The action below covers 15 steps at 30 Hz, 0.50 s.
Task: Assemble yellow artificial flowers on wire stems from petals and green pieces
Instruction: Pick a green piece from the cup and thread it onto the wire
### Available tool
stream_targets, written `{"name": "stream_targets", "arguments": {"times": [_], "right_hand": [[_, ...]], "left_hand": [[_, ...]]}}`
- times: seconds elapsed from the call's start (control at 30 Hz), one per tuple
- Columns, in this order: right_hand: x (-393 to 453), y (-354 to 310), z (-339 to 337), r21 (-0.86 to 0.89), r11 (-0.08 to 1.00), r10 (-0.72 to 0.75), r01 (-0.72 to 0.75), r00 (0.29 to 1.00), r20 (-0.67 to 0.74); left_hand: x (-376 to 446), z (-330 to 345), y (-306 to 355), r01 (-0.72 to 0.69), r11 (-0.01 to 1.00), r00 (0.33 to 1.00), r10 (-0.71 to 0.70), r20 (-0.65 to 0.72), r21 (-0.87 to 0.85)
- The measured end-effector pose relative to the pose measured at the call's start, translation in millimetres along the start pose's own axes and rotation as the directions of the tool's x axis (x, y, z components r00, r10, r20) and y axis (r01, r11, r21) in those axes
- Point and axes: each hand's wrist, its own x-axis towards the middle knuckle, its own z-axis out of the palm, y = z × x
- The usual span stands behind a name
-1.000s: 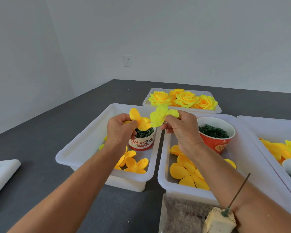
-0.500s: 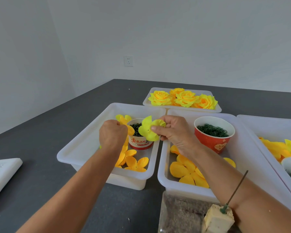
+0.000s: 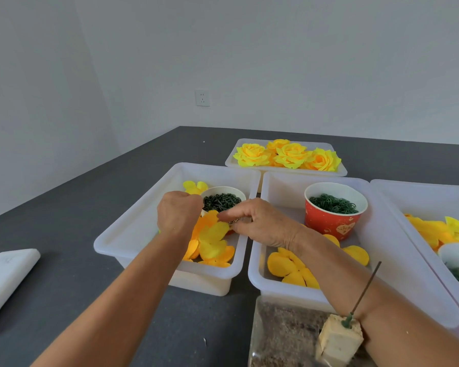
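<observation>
I have both hands low over the left white plastic bin (image 3: pixel 133 234) in the middle of the frame. My left hand (image 3: pixel 176 214) is curled into a loose fist at the rim of the white paper cup of dark green plastic pieces (image 3: pixel 221 201); its fingertips are turned away from me, so I cannot tell whether it pinches anything. My right hand (image 3: pixel 260 223) reaches across the bin wall with fingers relaxed and slightly bent, holding nothing, its fingertips just above a bright yellow fabric petal piece (image 3: pixel 212 241). That petal lies on a heap of orange-yellow fabric petals (image 3: pixel 217 256) in the near end of the same bin. Right of centre, the middle white plastic bin (image 3: pixel 408 274) holds a red paper cup of green rings (image 3: pixel 333 211) and more yellow petal pieces (image 3: pixel 292 268). Behind the two bins, a white tray of finished yellow fabric roses (image 3: pixel 286 156) sits toward the top of the dark grey table (image 3: pixel 64 197). At the lower right, a thin dark wire stem (image 3: pixel 365 291) stands tilted in a pale foam block (image 3: pixel 338 339). A further white bin with yellow petals (image 3: pixel 440 230) sits at the right edge, and a white folded object (image 3: pixel 6 276) lies at the left edge.
</observation>
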Motion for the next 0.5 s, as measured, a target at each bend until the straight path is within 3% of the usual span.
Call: {"name": "stream_targets", "arguments": {"times": [0.27, 0.5], "right_hand": [[-3.8, 6.3, -23.4, 0.374, 0.927, 0.09, -0.016, 0.979, -0.182], [-31.5, 25.3, -64.2, 0.451, 0.891, 0.196, -0.051, 0.939, -0.282]], "left_hand": [[-1.0, 2.4, -1.6, -0.1, 0.995, 0.995, 0.1, 0.001, 0.014], [-8.9, 11.6, 5.5, -0.301, 0.95, 0.952, 0.295, 0.086, 0.076]]}}
